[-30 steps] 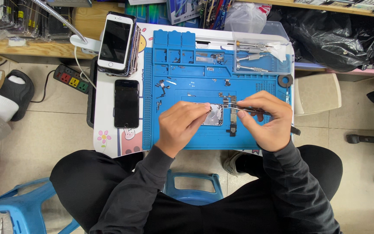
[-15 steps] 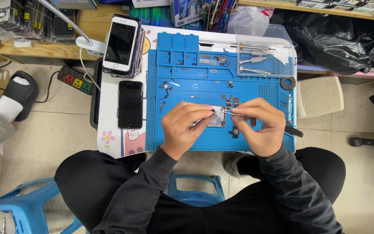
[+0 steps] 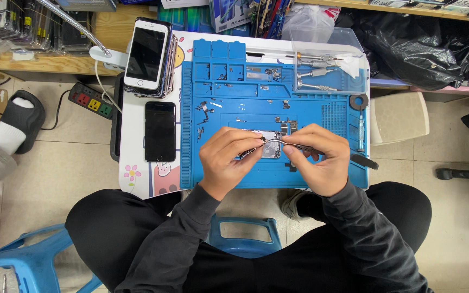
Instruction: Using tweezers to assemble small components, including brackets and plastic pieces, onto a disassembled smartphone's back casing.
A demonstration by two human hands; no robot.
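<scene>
We look straight down at a small white table (image 3: 137,127) covered by a blue repair mat (image 3: 321,176), with our dark-sleeved arms reaching in from below. Along the top edge, behind the table, flat hanging packages (image 3: 229,13) in blue and mixed colours stand in a row; beside them lies a clear plastic bag (image 3: 310,21), and to the right a heap of black plastic bags (image 3: 413,49). A cartoon sticker with a pink flower (image 3: 132,173) marks the table's lower left corner.

At the mat's centre lies a small silvery phone part (image 3: 271,147) — directly between our two hands. Our left hand (image 3: 229,160) is pinched shut on a dark slender tool (image 3: 248,153) whose tip meets the part's left edge. Our right hand (image 3: 318,160) is closed on metal tweezers (image 3: 283,142), their tips over the part's top.

Left of the mat, a black phone (image 3: 160,131) lies flat, and a white phone (image 3: 146,53) tops a stack above it. A clear tray of screwdrivers (image 3: 327,70) sits at the mat's upper right.
</scene>
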